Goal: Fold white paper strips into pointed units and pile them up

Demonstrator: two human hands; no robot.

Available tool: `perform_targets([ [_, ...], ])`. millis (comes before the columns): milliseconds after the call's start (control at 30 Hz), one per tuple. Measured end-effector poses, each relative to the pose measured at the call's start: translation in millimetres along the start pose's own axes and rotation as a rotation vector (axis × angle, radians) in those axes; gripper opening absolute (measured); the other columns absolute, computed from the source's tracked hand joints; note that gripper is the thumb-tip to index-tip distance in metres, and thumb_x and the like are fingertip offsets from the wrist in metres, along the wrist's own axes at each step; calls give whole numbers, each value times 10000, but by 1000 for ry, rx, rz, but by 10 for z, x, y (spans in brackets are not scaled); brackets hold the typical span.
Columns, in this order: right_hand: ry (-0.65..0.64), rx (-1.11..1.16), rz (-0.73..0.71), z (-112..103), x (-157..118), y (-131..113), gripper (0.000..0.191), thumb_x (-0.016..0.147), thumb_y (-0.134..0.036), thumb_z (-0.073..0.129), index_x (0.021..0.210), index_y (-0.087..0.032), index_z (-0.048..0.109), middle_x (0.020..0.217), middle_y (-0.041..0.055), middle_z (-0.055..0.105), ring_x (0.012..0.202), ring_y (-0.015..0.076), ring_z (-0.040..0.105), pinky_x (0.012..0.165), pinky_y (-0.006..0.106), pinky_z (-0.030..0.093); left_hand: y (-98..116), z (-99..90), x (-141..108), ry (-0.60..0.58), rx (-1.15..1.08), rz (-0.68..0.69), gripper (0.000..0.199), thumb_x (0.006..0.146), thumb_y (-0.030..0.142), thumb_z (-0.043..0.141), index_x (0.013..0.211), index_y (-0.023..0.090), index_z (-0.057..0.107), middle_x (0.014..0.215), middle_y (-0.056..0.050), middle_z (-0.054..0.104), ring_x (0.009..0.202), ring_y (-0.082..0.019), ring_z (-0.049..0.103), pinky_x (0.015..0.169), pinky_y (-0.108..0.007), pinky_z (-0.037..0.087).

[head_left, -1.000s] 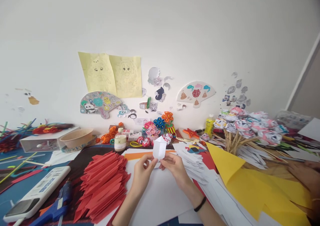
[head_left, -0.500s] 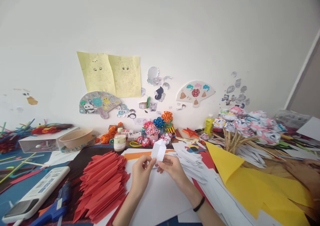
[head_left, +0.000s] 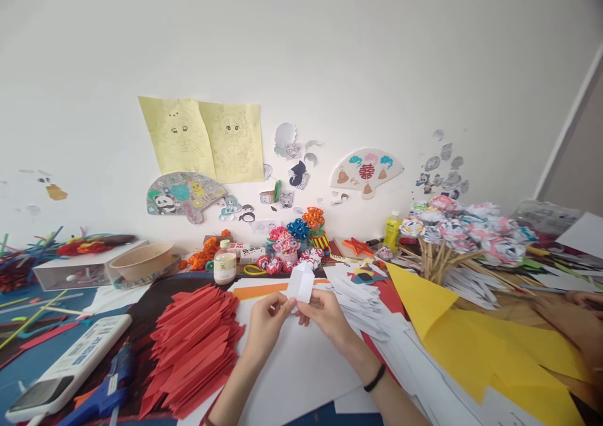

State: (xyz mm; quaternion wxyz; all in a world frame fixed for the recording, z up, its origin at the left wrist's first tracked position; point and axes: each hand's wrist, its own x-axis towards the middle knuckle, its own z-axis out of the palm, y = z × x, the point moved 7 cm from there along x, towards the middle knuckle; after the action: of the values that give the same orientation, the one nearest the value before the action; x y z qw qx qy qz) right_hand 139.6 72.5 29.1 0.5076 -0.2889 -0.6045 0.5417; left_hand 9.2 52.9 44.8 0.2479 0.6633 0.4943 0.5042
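- A pale wall [head_left: 311, 49] backs the table [head_left: 325, 417], with drawings [head_left: 202, 140] and two fans, one patterned [head_left: 183, 193] and one white [head_left: 367, 169], fixed to it.
- The folded paper [head_left: 300, 283] is held up in front of the person, above a white sheet [head_left: 301, 369], perhaps so its creases face the eyes and the fingers have room underneath.
- Red strips [head_left: 193, 350] lie heaped left of the sheet and white strips [head_left: 355, 300] to its right, probably kept within reach while the middle is left for handwork.
- A glue gun [head_left: 110, 382] lies at the near left, seemingly parked out of the hands' way; a bottle [head_left: 225, 266] stands beyond the red heap.
- The left hand [head_left: 269, 320] closes thumb and finger on the paper's lower left part; its other fingers curl in.
- The right hand [head_left: 325, 316] takes the lower right part between its fingertips, with some fingers bent beneath.
- The paper rises beyond both sets of fingertips, its peaked end pointing away; the two-sided pinch likely steadies it.
- At the far right, by yellow paper [head_left: 499, 350], rests another person's hand [head_left: 565, 325]; what its fingers do is unclear.
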Motion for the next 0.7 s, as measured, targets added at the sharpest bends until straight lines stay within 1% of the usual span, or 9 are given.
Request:
perform_targets([
  [100,21,-5,-11,-15,2,-9,287,734,-395,689,782,-113,664,641,43,649,520,134,574,506,252,446,14,12,2,-30,-12,5,396,839,476,506,670,145,643,646,-27,643,585,-133,498,521,-214,332],
  [300,11,-8,-8,-16,7,4,278,742,-382,683,800,-111,664,663,47,652,519,133,576,505,252,451,44,-42,-26,55,17,50,367,839,437,519,638,148,624,627,-19,637,589,-134,513,534,-214,365],
  [500,2,-33,-10,-24,20,5,298,733,-406,689,799,-116,672,673,49,651,523,135,578,504,253,454,86,-44,-62,109,118,108,381,873,438,465,655,161,611,627,-13,615,581,-131,491,555,-225,368],
  [700,0,-31,-7,-23,21,3,309,718,-423,698,775,-120,676,656,45,651,517,135,576,503,255,457,103,-20,-64,113,169,159,356,902,381,433,694,162,623,636,-11,606,581,-126,474,551,-219,354],
])
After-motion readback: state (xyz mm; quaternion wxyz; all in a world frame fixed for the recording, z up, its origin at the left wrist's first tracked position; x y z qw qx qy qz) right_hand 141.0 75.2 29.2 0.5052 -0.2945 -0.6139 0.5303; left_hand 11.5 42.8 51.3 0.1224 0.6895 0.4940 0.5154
